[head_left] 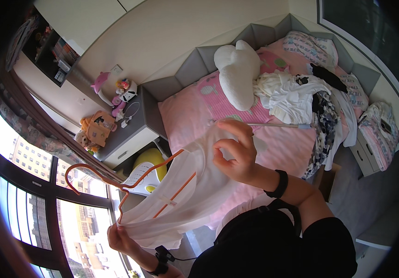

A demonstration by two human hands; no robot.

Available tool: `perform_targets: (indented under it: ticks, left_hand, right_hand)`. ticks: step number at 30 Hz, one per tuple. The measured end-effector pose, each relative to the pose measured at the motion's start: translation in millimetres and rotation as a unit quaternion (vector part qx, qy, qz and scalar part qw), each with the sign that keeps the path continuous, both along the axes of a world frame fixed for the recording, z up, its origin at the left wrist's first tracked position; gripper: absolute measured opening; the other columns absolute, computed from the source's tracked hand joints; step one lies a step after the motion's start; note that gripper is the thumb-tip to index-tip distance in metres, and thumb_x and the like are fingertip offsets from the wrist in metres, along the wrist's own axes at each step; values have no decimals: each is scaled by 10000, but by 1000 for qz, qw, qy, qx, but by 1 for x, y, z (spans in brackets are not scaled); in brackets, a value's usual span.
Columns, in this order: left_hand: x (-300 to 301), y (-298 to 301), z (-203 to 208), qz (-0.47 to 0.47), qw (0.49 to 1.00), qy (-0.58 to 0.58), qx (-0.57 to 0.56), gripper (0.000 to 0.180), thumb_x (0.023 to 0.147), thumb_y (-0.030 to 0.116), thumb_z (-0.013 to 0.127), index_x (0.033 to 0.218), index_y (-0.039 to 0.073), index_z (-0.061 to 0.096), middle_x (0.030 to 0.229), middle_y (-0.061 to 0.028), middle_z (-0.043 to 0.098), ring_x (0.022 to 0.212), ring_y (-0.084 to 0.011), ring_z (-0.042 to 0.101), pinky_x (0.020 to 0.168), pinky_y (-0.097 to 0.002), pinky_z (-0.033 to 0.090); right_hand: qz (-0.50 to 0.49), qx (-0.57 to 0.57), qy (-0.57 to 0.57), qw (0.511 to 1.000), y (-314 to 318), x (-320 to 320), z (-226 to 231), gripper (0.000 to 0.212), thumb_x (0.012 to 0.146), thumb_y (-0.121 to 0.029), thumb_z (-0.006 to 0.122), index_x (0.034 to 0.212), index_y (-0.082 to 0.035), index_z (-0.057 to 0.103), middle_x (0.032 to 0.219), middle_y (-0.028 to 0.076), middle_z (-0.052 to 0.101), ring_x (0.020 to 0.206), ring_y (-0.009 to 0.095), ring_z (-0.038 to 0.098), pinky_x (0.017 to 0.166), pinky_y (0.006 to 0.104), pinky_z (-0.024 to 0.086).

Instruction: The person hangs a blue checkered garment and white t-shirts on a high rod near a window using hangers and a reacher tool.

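Observation:
An orange clothes hanger lies partly inside a thin white top. Its hook points left, and part of its bar shows at the neck opening, next to a small label. At the lower left, my left hand pinches the top's shoulder against the hanger's end. My right hand, raised at the other side, has its fingers curled on the top's far edge and holds the cloth up. The hanger's other end is hidden by the cloth.
Beyond my hands is a bed with pink bedding, a white plush pillow, a heap of clothes and a metal pole. A grey nightstand carries toys and a lamp. Windows stand left; a bedside cabinet is at right.

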State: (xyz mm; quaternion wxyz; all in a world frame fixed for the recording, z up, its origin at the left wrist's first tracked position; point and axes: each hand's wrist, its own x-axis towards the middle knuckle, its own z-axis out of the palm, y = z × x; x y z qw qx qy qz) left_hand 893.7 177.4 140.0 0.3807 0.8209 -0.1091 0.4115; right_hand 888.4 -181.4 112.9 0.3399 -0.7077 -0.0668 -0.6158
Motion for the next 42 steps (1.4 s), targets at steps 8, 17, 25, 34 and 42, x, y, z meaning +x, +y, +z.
perform_targets:
  ticks: [8, 17, 25, 34, 42]
  left_hand:
    - [-1, 1, 5, -49, 998, 22, -18, 173, 801, 136, 544, 799, -29, 596, 687, -58, 576, 614, -129, 523, 570, -251, 429]
    - [0, 1, 8, -55, 998, 6, -2, 190, 808, 153, 544, 801, -29, 599, 696, -58, 578, 616, -135, 534, 569, -263, 436]
    - [2, 2, 8, -56, 998, 7, 0, 205, 810, 178, 561, 793, -23, 600, 670, -51, 564, 603, -124, 528, 548, -251, 427]
    - [8, 3, 10, -26, 999, 8, 23, 224, 815, 189, 535, 761, -24, 580, 636, -46, 537, 567, -117, 486, 520, -247, 392]
    - [7, -5, 14, -21, 1000, -5, 3, 223, 798, 183, 548, 735, -31, 566, 629, -53, 522, 568, -132, 476, 510, -245, 377]
  right_hand:
    - [-24, -19, 26, 999, -3, -8, 2, 218, 556, 29, 638, 744, -64, 576, 1097, 123, 501, 935, 261, 488, 788, 329, 346]
    - [-55, -26, 8, 998, 1, -6, 3, 222, 554, 25, 652, 744, -70, 592, 1088, 119, 516, 929, 262, 482, 785, 339, 358]
    - [-45, -28, -1, 999, -1, -2, 1, 212, 540, 31, 644, 713, -72, 575, 1074, 110, 519, 909, 265, 481, 778, 344, 365]
    - [33, -76, 30, 996, 2, -14, -7, 188, 534, 6, 637, 681, -73, 550, 1028, 86, 528, 885, 256, 492, 738, 341, 375]
    - [167, -201, 111, 959, -3, -37, 0, 247, 626, -73, 652, 867, -87, 597, 1088, 95, 507, 953, 217, 496, 797, 347, 329]
